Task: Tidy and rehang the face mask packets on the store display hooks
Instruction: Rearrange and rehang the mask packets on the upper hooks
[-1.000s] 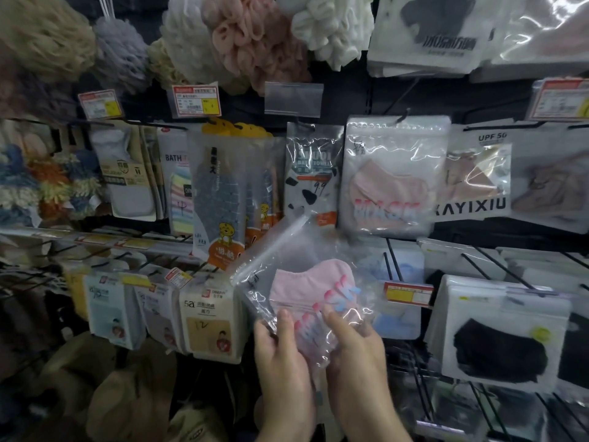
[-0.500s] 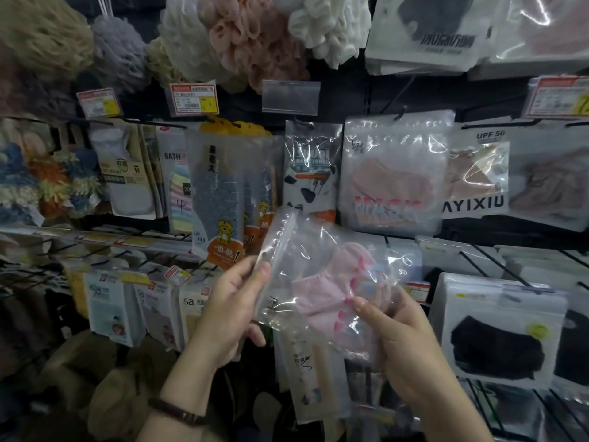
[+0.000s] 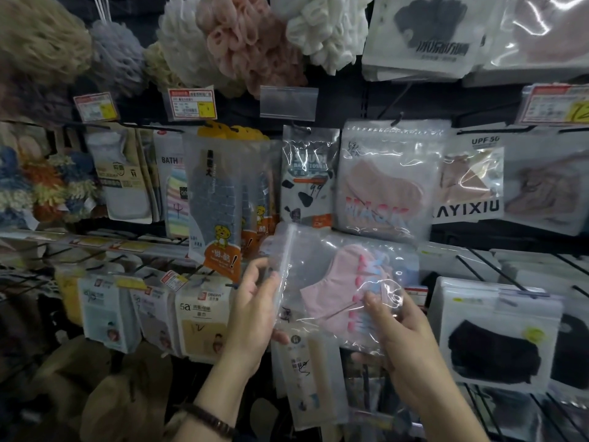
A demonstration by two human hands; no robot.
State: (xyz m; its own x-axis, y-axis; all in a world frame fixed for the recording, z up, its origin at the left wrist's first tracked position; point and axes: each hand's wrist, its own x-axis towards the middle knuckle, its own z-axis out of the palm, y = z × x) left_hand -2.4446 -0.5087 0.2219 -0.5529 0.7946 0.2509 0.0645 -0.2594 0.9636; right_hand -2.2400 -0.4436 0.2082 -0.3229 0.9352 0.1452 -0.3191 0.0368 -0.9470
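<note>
The clear plastic packet holding a pink face mask had been turned sideways, zip edge leftward. The left hand pinched that edge, the right hand gripped its lower right corner, below the hanging mask packet, seemingly being readied for rehanging.

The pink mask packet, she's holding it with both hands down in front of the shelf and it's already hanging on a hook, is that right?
Not quite. The head view shows the pink mask packet held by both the left hand and the right hand in front of the shelf, but it is not on any hook; it is loose, tilted, in the hands.
</note>
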